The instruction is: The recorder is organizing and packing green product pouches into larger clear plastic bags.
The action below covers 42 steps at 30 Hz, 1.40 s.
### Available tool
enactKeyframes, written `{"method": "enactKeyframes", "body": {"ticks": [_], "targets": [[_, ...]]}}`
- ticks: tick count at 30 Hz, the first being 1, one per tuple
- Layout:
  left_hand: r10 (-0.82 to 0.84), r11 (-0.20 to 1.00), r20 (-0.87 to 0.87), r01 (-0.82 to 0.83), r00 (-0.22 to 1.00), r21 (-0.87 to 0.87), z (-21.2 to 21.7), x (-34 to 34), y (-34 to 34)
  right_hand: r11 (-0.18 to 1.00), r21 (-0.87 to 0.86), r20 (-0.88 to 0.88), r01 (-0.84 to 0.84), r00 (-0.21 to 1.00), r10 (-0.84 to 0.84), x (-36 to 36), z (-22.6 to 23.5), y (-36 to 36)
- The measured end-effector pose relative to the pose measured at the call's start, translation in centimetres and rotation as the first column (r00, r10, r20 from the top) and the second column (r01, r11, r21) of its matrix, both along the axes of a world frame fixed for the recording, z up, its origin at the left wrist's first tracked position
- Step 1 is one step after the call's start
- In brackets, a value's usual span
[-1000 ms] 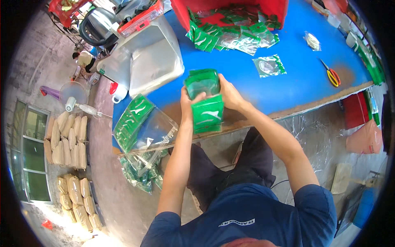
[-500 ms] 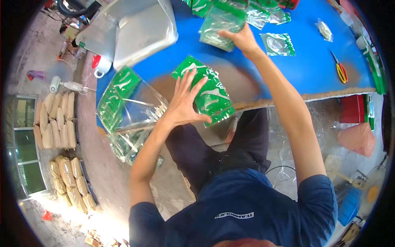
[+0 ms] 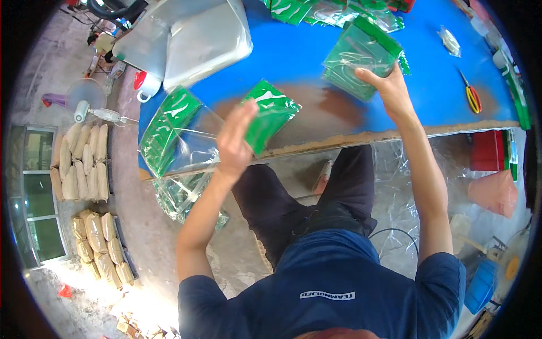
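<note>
My right hand (image 3: pixel 392 90) grips a small stack of clear plastic bags with a green band (image 3: pixel 358 59), the thumb lying across the top. This stack is held over the blue table. My left hand (image 3: pixel 236 141), smeared by motion, is at the left edge of a green plastic bag (image 3: pixel 274 113) near the table's front. Whether its fingers pinch that bag I cannot tell. Farther left, a larger clear bag with a green band (image 3: pixel 175 116) lies on the table, with more clear plastic (image 3: pixel 183 195) hanging over the edge.
A translucent plastic bin (image 3: pixel 206 45) and a white mug with a red top (image 3: pixel 148 87) stand at the back left. More green packets (image 3: pixel 293 10) lie at the far edge. Yellow-and-red scissors (image 3: pixel 472 99) and a small clear packet (image 3: pixel 450 42) are on the right.
My right hand has moved right with the stack, now over where a small flat bag lay. The green bag at my left hand has turned and shifted, and the left hand's spread fingers have drawn together.
</note>
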<state>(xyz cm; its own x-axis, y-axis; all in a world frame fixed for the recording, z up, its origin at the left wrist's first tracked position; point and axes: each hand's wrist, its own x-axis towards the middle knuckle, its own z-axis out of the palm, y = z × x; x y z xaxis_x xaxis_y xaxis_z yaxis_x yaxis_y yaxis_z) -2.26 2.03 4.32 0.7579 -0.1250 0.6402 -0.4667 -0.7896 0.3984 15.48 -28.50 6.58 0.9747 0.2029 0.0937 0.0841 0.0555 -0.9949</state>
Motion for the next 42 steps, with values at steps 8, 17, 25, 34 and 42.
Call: {"method": "enactKeyframes", "body": {"ticks": [8, 17, 25, 34, 42], "targets": [[0.11, 0.892, -0.601, 0.187, 0.792, 0.41, -0.6, 0.3, 1.9, 0.997, 0.072, -0.049, 0.012, 0.999, -0.008, -3.1, -1.2, -0.4], [0.179, 0.96, -0.298, -0.101, 0.938, 0.26, -2.7, -2.1, -2.5, 0.994, 0.104, -0.216, -0.019, 0.975, 0.041, -4.9, -2.8, -5.0], [0.112, 0.837, -0.264, 0.052, 0.958, 0.545, -3.0, -2.8, -2.5, 0.989, 0.143, -0.265, -0.039, 0.961, 0.076, -7.5, -2.4, -5.9], [-0.009, 0.771, -0.661, -0.416, 0.751, -0.483, 1.9, 0.5, -4.7, 0.911, 0.302, -0.215, -0.283, 0.91, 0.354, -9.1, 0.6, -4.0], [-0.435, 0.5, -0.304, -0.053, 0.848, -0.864, -2.4, 5.3, -4.6, 0.818, 0.1, 0.021, -0.567, 0.823, 0.568, -2.9, -1.8, 4.8]]}}
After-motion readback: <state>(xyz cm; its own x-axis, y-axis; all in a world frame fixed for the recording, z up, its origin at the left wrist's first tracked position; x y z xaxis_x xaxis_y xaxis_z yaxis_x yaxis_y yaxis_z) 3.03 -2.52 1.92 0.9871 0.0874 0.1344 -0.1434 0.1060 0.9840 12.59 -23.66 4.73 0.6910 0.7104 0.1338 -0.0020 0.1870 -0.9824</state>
